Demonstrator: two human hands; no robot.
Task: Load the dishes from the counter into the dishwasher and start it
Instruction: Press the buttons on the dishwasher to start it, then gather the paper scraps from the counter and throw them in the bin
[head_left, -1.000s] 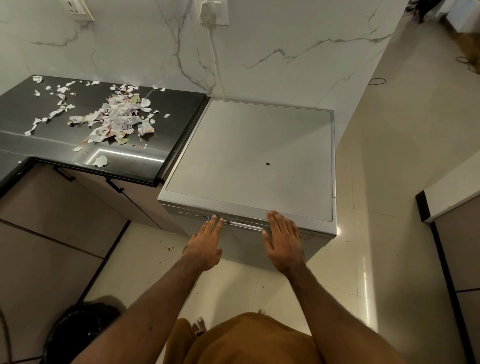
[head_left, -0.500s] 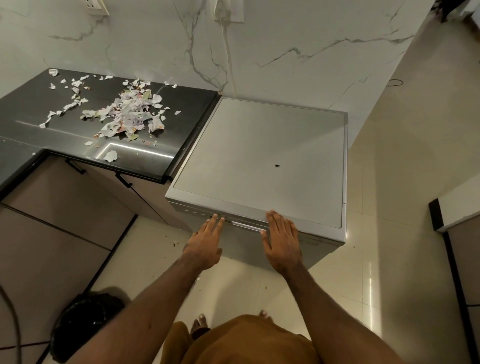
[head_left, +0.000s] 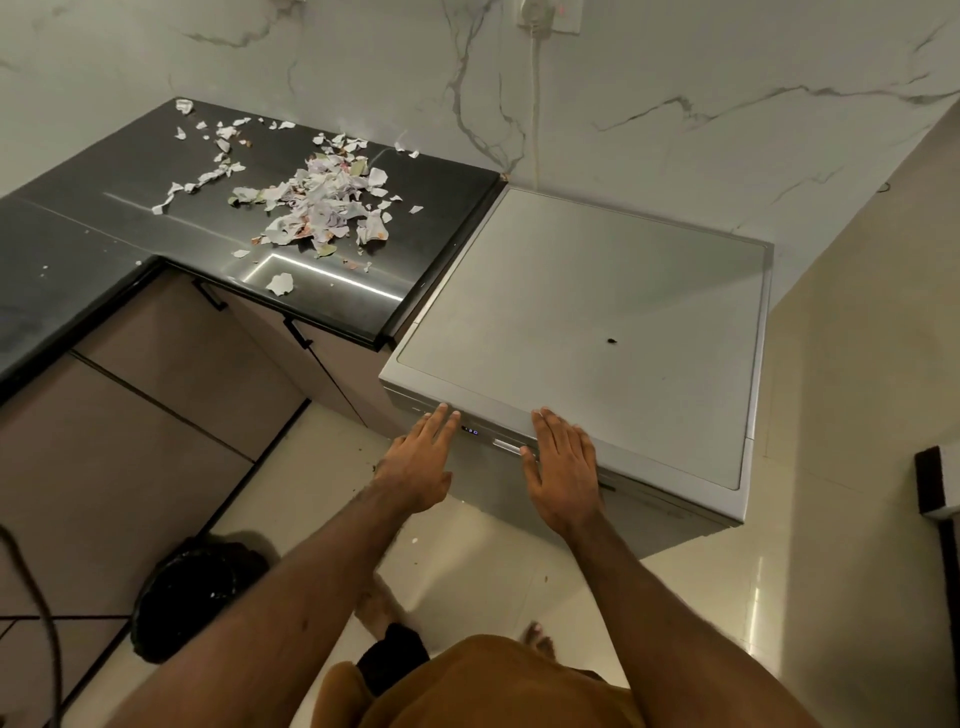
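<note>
At the fingertips of both hands stands the dishwasher (head_left: 597, 322), door seemingly shut. The left hand (head_left: 421, 462) and right hand (head_left: 561, 467) lie flat, fingers straight, holding nothing. Press evenly so it latches, then tap the lit panel (head_left: 470, 430) between them — likely the start.

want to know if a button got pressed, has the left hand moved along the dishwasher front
Yes. The left hand slid left along the dishwasher front edge: its fingertips were right of the lit display, now left of it.
</note>
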